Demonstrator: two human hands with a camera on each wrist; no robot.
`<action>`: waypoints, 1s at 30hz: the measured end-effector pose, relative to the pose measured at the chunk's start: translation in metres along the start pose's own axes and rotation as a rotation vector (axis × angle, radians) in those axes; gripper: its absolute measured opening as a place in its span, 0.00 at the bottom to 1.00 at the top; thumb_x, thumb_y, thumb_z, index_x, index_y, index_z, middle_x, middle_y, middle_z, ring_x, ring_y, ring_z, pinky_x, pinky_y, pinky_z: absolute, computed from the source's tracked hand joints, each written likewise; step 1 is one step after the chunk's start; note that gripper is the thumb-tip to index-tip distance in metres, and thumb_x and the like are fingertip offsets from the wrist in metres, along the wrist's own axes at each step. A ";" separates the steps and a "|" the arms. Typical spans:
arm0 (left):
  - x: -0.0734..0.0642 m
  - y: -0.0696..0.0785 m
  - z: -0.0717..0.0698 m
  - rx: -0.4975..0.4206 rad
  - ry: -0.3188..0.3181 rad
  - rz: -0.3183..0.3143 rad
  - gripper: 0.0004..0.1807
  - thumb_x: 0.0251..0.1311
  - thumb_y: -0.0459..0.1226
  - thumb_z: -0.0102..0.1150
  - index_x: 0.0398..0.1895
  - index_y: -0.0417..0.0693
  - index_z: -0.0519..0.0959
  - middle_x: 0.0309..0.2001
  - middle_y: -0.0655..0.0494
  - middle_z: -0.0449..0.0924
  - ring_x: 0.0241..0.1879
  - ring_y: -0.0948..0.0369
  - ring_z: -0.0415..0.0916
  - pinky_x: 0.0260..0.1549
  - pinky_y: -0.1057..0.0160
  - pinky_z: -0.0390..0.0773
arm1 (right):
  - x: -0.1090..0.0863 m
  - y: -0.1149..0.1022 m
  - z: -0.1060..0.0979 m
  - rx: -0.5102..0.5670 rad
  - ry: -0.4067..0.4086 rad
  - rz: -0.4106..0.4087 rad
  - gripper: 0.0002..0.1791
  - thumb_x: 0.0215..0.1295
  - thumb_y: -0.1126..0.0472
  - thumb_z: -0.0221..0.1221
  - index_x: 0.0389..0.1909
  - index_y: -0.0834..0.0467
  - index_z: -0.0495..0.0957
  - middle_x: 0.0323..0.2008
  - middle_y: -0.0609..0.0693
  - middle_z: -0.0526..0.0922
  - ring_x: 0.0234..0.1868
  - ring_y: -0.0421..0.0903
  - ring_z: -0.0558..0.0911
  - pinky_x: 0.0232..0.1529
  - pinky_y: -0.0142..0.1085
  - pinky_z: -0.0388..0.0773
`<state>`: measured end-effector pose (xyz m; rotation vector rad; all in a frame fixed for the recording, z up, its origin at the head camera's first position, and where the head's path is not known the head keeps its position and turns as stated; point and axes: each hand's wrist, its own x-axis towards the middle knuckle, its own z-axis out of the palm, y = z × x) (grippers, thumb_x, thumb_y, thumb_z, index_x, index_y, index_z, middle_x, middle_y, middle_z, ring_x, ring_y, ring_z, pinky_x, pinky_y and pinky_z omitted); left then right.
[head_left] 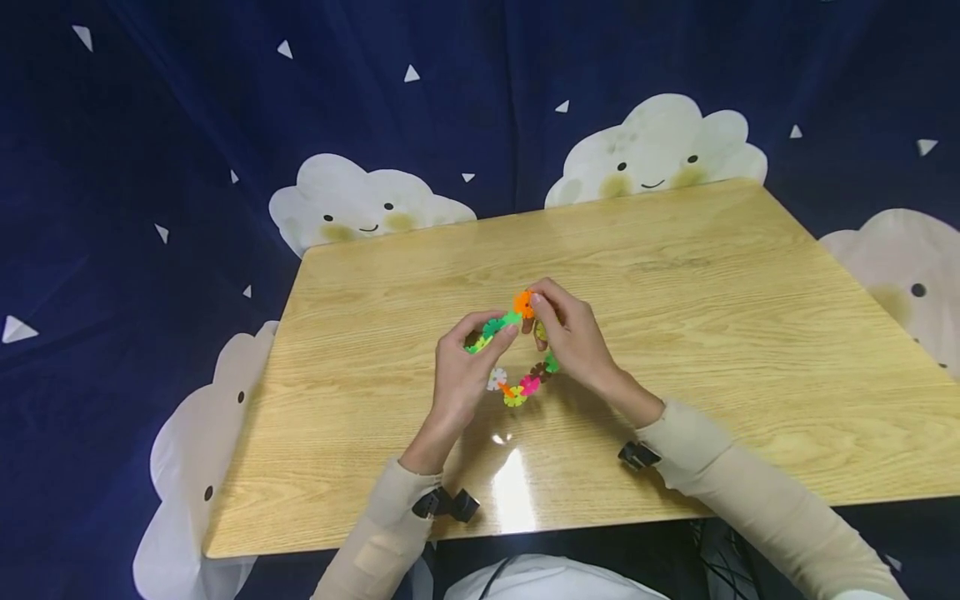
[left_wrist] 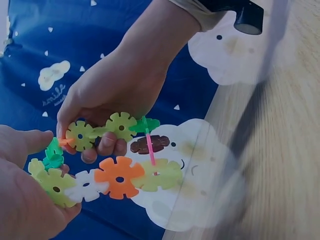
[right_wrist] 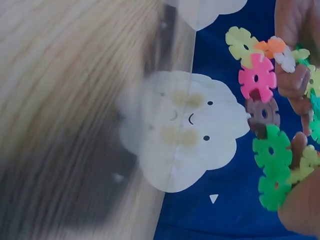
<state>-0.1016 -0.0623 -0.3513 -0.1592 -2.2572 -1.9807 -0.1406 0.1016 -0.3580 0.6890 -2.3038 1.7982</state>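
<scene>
A chain of flower-shaped plastic interlocking discs [head_left: 514,397], with notched edges and centre holes, hangs in a loop above the table. My left hand [head_left: 463,371] grips its left side, thumb and fingers round green and yellow discs. At the top, my right hand [head_left: 581,337] pinches the chain beside an orange disc [head_left: 525,304]. White, orange, yellow, pink and brown discs dangle between the hands. In the left wrist view, a white disc [left_wrist: 86,185] adjoins a larger orange one. Two green discs [right_wrist: 272,147] hang near my right hand in the right wrist view. Fingers hide some links.
A light wooden table [head_left: 360,400] lies below both hands, with a bright glare near its front edge. Dark blue cloth [head_left: 465,108] with white clouds and triangles surrounds it at the back and sides. Each sleeve carries a black wrist camera [head_left: 639,455].
</scene>
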 end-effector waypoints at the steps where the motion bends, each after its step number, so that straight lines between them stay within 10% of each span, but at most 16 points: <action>1: 0.000 0.000 0.001 0.000 -0.003 0.000 0.17 0.60 0.40 0.66 0.49 0.42 0.81 0.41 0.50 0.82 0.43 0.58 0.73 0.49 0.55 0.72 | 0.000 0.001 0.001 0.001 0.016 -0.004 0.10 0.77 0.62 0.45 0.41 0.60 0.74 0.28 0.63 0.79 0.20 0.66 0.73 0.17 0.34 0.72; 19: -0.002 -0.001 0.004 -0.036 0.025 0.021 0.16 0.61 0.38 0.65 0.48 0.37 0.81 0.37 0.49 0.80 0.41 0.50 0.72 0.40 0.62 0.72 | 0.000 0.002 0.010 0.017 0.061 -0.082 0.11 0.76 0.66 0.46 0.38 0.65 0.75 0.24 0.64 0.78 0.15 0.61 0.73 0.14 0.30 0.71; 24: 0.007 -0.023 0.005 -0.034 0.021 0.007 0.18 0.61 0.41 0.65 0.50 0.40 0.80 0.39 0.51 0.80 0.39 0.55 0.72 0.36 0.65 0.72 | 0.006 0.022 0.006 -0.009 0.030 -0.062 0.11 0.77 0.60 0.46 0.38 0.59 0.76 0.24 0.58 0.79 0.14 0.54 0.75 0.15 0.32 0.72; 30: 0.014 -0.036 0.005 -0.081 0.010 -0.044 0.21 0.61 0.49 0.64 0.51 0.47 0.80 0.34 0.56 0.75 0.29 0.60 0.70 0.26 0.69 0.71 | 0.013 0.027 -0.016 -0.112 -0.073 -0.028 0.16 0.78 0.49 0.43 0.44 0.51 0.77 0.29 0.51 0.84 0.30 0.47 0.82 0.34 0.41 0.77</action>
